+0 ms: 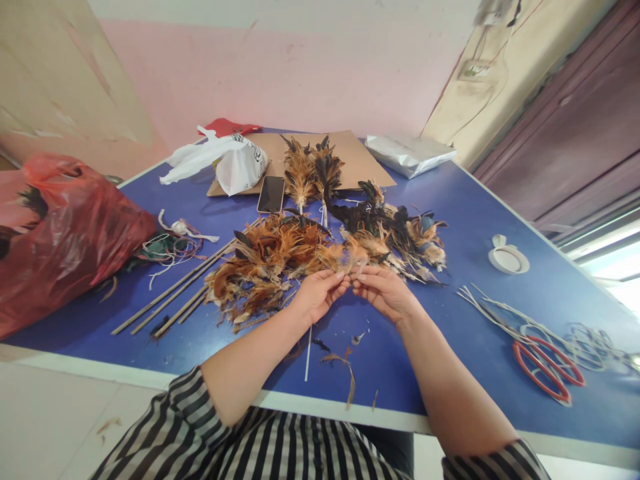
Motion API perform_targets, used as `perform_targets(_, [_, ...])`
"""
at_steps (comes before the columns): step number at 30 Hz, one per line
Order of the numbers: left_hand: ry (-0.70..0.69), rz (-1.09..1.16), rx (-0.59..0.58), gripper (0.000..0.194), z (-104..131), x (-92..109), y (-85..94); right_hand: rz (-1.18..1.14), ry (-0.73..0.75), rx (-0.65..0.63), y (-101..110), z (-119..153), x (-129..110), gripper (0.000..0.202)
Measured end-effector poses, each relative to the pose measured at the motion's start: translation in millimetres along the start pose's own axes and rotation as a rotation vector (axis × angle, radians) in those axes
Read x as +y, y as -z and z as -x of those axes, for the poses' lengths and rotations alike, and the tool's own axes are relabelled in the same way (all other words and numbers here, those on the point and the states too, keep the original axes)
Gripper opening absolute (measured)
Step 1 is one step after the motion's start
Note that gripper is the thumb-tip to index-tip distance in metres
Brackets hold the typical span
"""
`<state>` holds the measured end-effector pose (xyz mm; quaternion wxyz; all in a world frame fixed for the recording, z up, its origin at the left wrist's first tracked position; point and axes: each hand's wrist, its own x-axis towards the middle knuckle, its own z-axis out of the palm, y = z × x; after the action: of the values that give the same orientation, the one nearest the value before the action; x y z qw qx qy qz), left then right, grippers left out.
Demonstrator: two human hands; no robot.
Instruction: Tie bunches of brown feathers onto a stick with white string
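Note:
My left hand (320, 293) and my right hand (384, 292) meet at the middle of the table, fingertips close together. Both are closed in a pinch on a light tan feather (356, 259), its base hidden by the fingers. A heap of orange-brown feathers (280, 250) spreads just beyond and left of my left hand. Behind my right hand lies a pile of darker black and tan feathers (395, 227). Two bound feather bunches (301, 170) lie farther back. A thin white strip (308, 353) hangs or lies below my left hand; I cannot tell which.
Thin sticks (175, 293) lie left of the feathers, near a red plastic bag (75, 233). A phone (271, 195), a white bag (240, 167) and cardboard (365, 163) are at the back. Red-handled scissors (547, 367), white cord (590, 343) and a tape roll (509, 259) lie right.

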<state>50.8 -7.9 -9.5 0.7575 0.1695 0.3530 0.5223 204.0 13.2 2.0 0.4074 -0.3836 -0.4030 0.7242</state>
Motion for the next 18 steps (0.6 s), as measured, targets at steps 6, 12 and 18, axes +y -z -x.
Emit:
perform_targets(6, [-0.044,-0.107,-0.021,0.004,-0.3,-4.4,0.8,-0.007,-0.106,-0.032,5.1,-0.7,-5.3,0.041])
perform_targets(12, [-0.034,-0.105,-0.023,0.003,0.8,-3.7,-0.4,-0.037,-0.093,0.068,6.0,-6.8,4.0,0.015])
perform_targets(18, [0.003,0.106,0.059,0.008,-2.2,5.2,-0.7,-0.077,-0.054,0.136,7.3,-6.8,3.3,0.015])
